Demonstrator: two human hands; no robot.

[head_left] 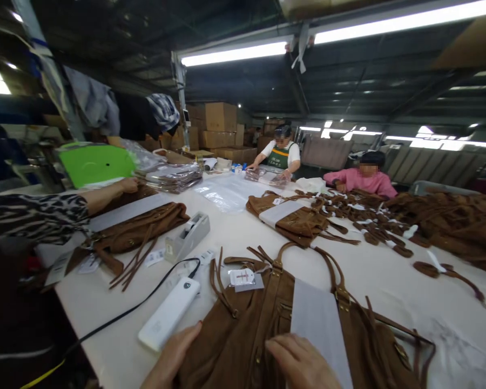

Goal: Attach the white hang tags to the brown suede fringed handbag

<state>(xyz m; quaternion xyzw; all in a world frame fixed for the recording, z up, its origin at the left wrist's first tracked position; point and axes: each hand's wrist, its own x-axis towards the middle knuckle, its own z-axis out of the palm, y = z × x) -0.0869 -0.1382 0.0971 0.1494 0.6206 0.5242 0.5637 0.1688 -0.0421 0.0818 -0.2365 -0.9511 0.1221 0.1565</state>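
A brown handbag [230, 346] lies on the white table before me, its two handles pointing away. A white paper strip [318, 324] crosses its front, and a white tag [242, 277] rests near its top left. My left hand [174, 351] is at the bag's left edge, a finger stretched along it; its other fingers are partly hidden. On the bag's front, just left of the strip, my right hand [302, 359] lies with its fingers extended and nothing in them. Left of the bag is a white power bank [170, 313] with a black cable.
A grey tape dispenser [187, 237] stands beyond the power bank. Other brown bags [294, 216] lie farther off, with brown straps [364, 216] at right. A co-worker's hand [127, 186] touches a bag at left. Two people sit or stand across the table, near clear plastic bags [227, 192].
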